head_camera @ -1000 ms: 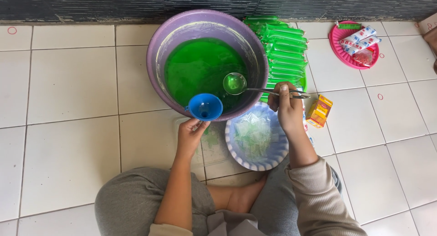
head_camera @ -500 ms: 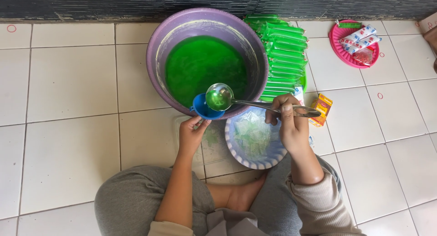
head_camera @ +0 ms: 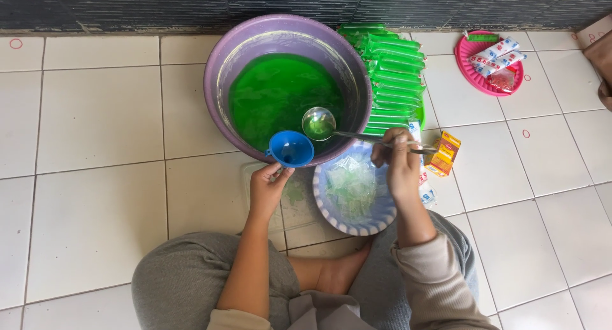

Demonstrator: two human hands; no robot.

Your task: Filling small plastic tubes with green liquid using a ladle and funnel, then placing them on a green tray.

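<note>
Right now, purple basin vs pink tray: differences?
The purple basin is deep and holds green liquid; the pink tray is shallow and holds small packets. The basin is far larger. The basin sits before the person; the tray lies off to the right. Both are round and rest on floor tiles.

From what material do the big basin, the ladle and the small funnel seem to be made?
The purple basin looks like plastic: a matte, evenly coloured wall with a thick rolled rim. The ladle in the right hand seems to be polished metal, as its bowl shines like a mirror. The blue funnel above the left hand is probably glossy plastic, uniform in colour.
</note>
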